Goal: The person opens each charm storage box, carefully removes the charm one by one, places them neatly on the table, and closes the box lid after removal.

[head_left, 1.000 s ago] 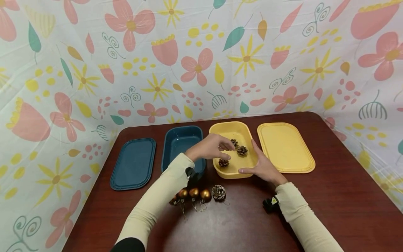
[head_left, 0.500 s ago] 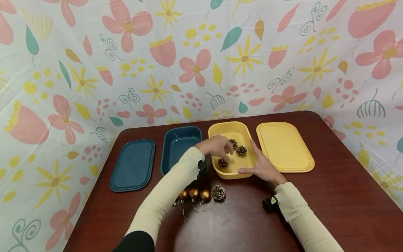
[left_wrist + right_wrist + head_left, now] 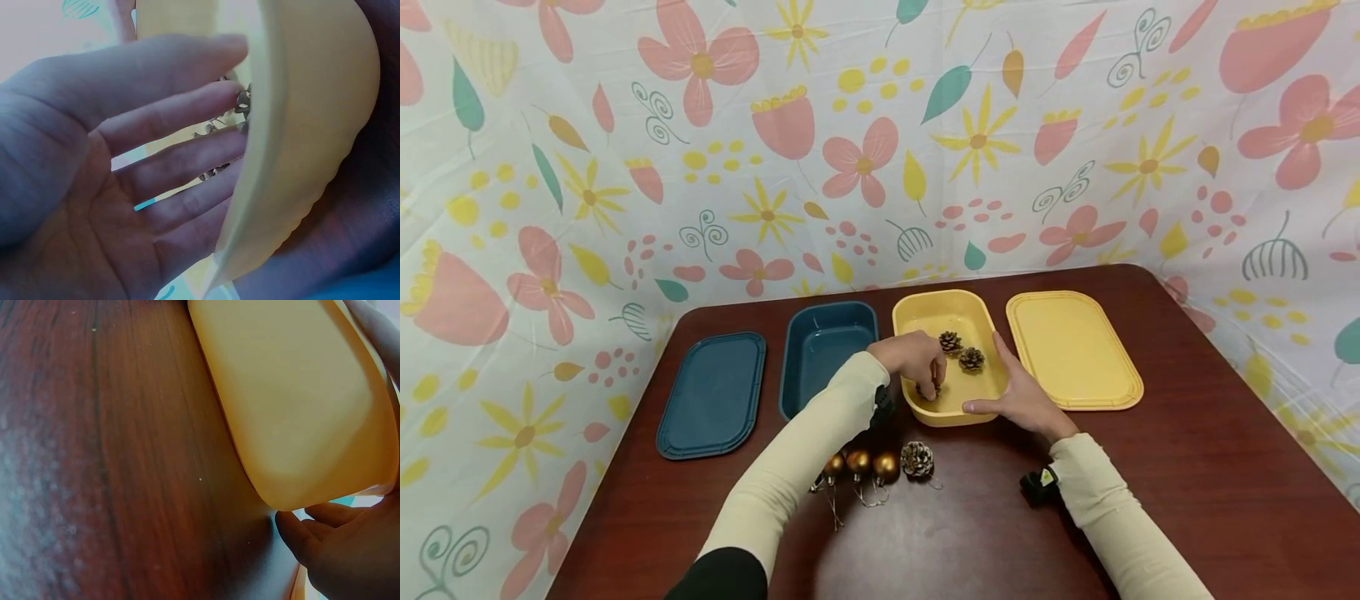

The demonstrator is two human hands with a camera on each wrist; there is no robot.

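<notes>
My left hand [image 3: 916, 360] reaches down into the yellow bin [image 3: 981, 304] and holds a small brown pine cone [image 3: 925, 390] near its front left corner, mostly covered by the fingers. Over the bin's rim [image 3: 265, 125] in the left wrist view, thumb and fingertips come close to that cone [image 3: 244, 103]. My right hand [image 3: 1022, 398] grips the bin's right front corner, thumb along the front and fingers on the side wall. Beneath the bin's corner, the fingers [image 3: 299, 537] show in the right wrist view. Two more pine cones [image 3: 972, 360] lie in the bin.
Left of the yellow bin stands a dark blue bin [image 3: 827, 321], with a flat blue lid [image 3: 711, 396] farther left. At the right lies a yellow lid [image 3: 1071, 350]. Several gold ball ornaments [image 3: 859, 462] and a frosted pine cone [image 3: 917, 460] lie in front on the dark wooden table.
The left hand has lowered from above the yellow bin onto the front left pine cone, its fingers closing in. The right hand stays on the bin. The head view has shifted slightly.
</notes>
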